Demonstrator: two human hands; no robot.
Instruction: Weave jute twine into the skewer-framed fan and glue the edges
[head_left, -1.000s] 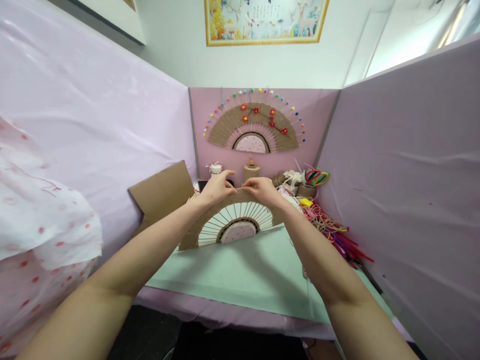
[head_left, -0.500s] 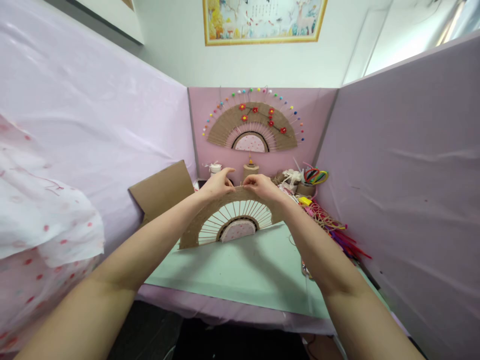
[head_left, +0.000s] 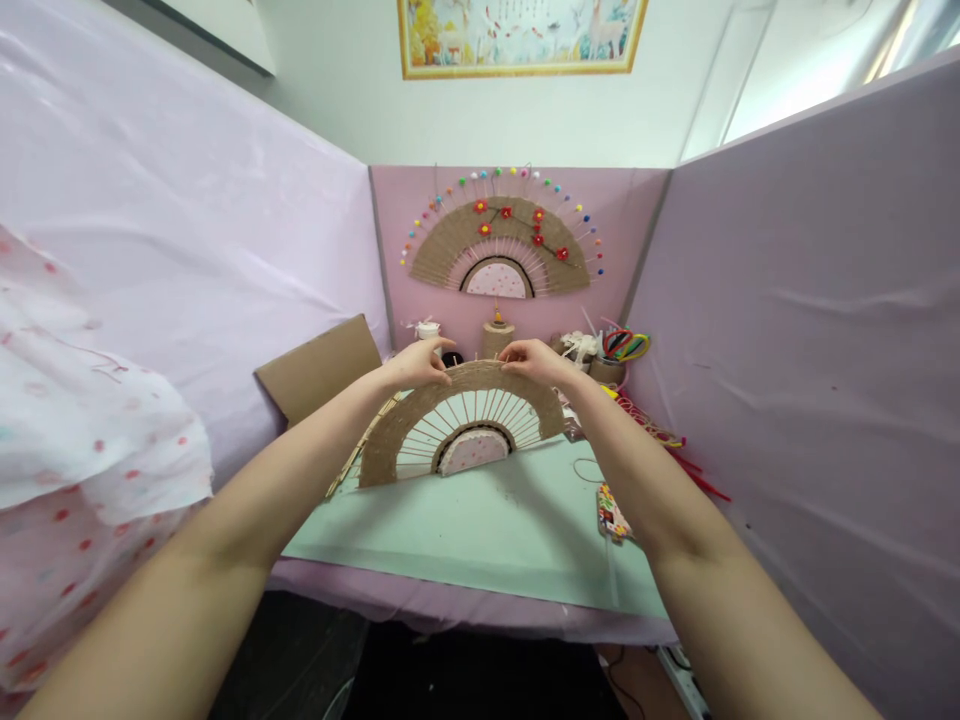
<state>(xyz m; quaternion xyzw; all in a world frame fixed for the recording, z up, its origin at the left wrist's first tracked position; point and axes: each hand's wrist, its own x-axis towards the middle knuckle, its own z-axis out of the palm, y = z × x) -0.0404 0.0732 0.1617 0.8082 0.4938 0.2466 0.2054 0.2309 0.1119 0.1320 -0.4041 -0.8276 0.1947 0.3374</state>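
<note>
A half-round fan (head_left: 391,432) of brown twine woven over thin sticks stands upright on its straight edge on the pale green table. Stick tips poke out above its top rim. At its base is a half-disc (head_left: 474,452) covered in spotted cloth with a dark border. My left hand (head_left: 421,366) grips the upper rim left of the middle, thumb in front, the other fingers partly hidden behind. Right of the middle, my right hand (head_left: 534,360) pinches the same rim between thumb and fingers.
A finished fan (head_left: 442,250) with red flowers and coloured pompoms hangs on the pink back panel. Behind my hands stands a twine spool (head_left: 498,338). Cardboard (head_left: 319,370) leans at the left. Scissors (head_left: 628,346) and red strands (head_left: 701,476) lie right, with a patterned phone-shaped object (head_left: 613,513).
My hands have moved apart along the fan's top rim, the left one leftward and the right one slightly rightward. More of the rim and its stick tips shows between them.
</note>
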